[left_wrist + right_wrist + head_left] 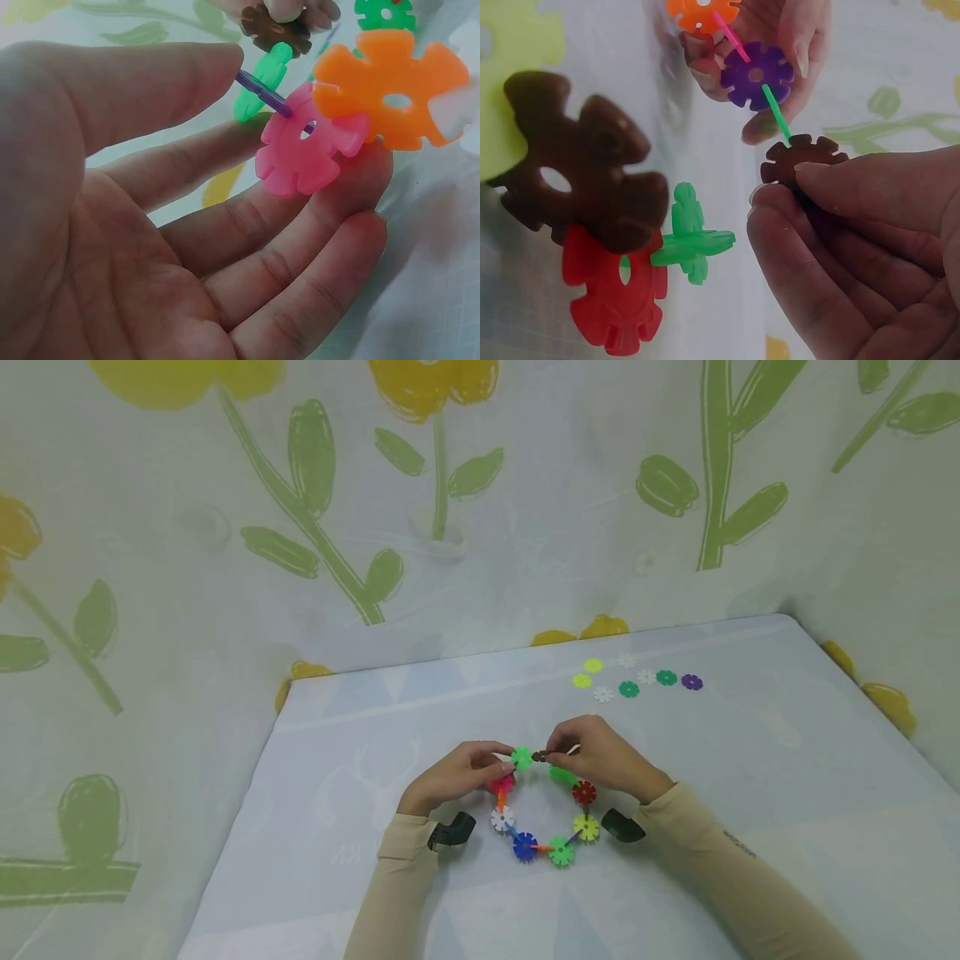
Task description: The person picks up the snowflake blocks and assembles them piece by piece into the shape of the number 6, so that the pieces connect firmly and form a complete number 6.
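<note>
Notched flower-shaped plastic discs are slotted edge to edge in a colourful chain, curved like a ring on the table. At its upper left, my left hand point(459, 772) holds the chain, thumb against a purple disc point(742, 81) beside a pink disc point(289, 161) and an orange disc point(367, 67). A bright green disc point(521, 758) extends from the purple one. My right hand point(603, 753) pinches a brown disc point(778, 159) between thumb and fingers, at the green disc's edge. Close below that hand lies the chain's other end, green pieces point(694, 244) on a red disc point(619, 307).
Several loose discs lie toward the table's back right, including a yellow disc point(593, 666), a white disc point(603, 695), a green disc point(628, 689) and a purple disc point(692, 682). A flower-patterned curtain point(525, 527) rises behind the pale table point(322, 760).
</note>
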`<state>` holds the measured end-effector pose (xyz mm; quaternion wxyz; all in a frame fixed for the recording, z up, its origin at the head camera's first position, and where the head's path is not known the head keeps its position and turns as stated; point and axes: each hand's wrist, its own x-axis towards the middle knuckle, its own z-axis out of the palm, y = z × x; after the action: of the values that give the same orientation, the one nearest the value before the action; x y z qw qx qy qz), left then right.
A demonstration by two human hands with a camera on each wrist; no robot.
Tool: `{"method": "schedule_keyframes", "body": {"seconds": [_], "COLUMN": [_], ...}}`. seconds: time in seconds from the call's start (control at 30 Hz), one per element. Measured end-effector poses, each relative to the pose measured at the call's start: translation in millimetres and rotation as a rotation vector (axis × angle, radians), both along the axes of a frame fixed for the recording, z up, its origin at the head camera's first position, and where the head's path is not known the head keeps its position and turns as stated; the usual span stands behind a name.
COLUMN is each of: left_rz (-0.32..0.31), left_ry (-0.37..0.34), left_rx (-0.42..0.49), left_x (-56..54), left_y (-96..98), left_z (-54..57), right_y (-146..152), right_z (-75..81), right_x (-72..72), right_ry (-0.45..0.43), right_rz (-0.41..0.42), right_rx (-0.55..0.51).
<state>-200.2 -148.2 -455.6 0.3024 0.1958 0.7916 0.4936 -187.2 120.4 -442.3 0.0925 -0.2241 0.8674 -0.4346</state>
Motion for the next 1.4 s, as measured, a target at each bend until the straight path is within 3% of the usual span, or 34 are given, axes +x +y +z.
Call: {"method": "schedule_keyframes", "body": {"seconds": [0.7, 1.4], "left_rz": [-0.006, -0.008], "left_ry": [0.023, 0.002], "left_rx": [0.002, -0.003], "left_x": [-2.1, -2.8], "left_y": [-0.7, -0.6], "left_z": [-5.0, -2.2], "right_y": [0.1, 0.0], "right_z": [-1.3, -3.3], "right_x": [0.3, -2.1], "right_ry": [-0.027, -0.023], "right_rz": [-0.013, -0.005], "right_rx": [-0.021, -0.032]}}
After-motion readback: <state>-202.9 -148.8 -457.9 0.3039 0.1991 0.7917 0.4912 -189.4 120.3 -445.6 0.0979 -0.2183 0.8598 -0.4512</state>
